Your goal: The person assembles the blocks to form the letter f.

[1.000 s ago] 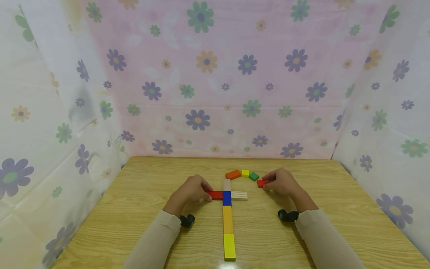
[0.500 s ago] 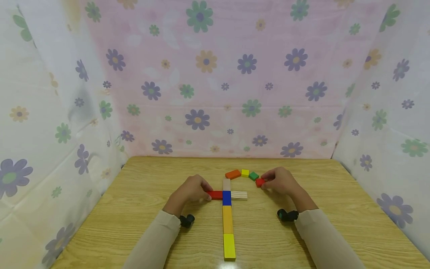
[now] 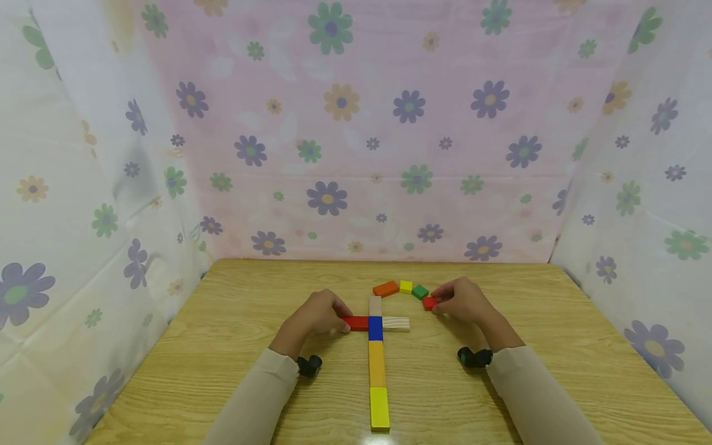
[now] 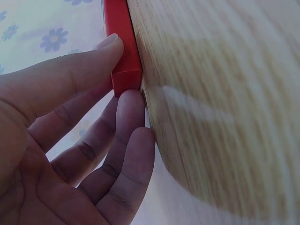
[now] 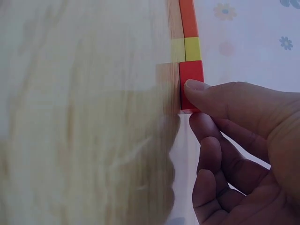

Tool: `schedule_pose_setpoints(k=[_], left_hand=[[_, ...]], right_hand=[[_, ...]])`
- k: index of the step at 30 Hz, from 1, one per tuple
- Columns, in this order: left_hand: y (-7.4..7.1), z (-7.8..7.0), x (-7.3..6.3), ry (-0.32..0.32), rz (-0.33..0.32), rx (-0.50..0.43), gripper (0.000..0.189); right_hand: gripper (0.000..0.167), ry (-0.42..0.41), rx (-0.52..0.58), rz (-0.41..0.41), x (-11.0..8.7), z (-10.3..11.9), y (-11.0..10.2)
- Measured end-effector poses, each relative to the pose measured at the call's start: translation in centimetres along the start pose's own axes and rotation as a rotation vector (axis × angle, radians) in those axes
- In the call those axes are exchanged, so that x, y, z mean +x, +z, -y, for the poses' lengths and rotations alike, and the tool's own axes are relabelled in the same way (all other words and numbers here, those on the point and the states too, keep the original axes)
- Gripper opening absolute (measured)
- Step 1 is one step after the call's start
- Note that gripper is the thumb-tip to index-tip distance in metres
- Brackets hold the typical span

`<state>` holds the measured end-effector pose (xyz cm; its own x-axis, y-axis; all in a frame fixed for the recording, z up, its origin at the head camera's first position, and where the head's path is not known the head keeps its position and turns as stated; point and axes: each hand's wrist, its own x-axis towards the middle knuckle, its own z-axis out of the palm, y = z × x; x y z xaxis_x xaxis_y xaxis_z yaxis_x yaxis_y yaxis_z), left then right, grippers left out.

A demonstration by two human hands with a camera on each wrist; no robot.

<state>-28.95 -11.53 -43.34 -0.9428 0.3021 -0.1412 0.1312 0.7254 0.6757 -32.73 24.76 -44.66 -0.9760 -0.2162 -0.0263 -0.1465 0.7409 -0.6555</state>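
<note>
In the head view my left hand grips the outer end of a long red block, thumb and fingers on its sides. That block's other end meets a blue block. My right hand pinches a small red block just below a green block. Beyond the green one, a yellow block and an orange block continue a curve. The right wrist view shows the thumb on the small red block's face, with the green block hidden behind it.
A pale wooden block stands above the blue one, and a striped wooden block extends to its right. Below come an amber block and a long yellow block. Flowered cloth surrounds the wooden table.
My right hand has shifted slightly left, bringing the small red block closer to the green one; the block looked tilted half a second ago and now sits flatter. My left hand stays put.
</note>
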Motion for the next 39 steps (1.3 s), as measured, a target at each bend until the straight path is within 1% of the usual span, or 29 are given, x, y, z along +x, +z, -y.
schedule_pose_setpoints(k=[6, 18, 30, 39], left_hand=[[-0.07, -0.05, -0.06, 0.006, 0.002, 0.003, 0.019], [-0.15, -0.15, -0.19, 0.014, 0.000, 0.002, 0.019], [-0.03, -0.23, -0.14, 0.005, -0.004, 0.007, 0.020], [-0.03, -0.23, -0.10, 0.005, 0.003, 0.003, 0.019]], right_hand=[[0.036, -0.010, -0.012, -0.002, -0.02, 0.13, 0.02], [0.035, -0.011, 0.008, -0.006, -0.04, 0.24, 0.05], [0.036, -0.017, 0.005, -0.010, 0.08, 0.03, 0.13], [0.037, -0.017, 0.013, -0.003, -0.24, 0.29, 0.04]])
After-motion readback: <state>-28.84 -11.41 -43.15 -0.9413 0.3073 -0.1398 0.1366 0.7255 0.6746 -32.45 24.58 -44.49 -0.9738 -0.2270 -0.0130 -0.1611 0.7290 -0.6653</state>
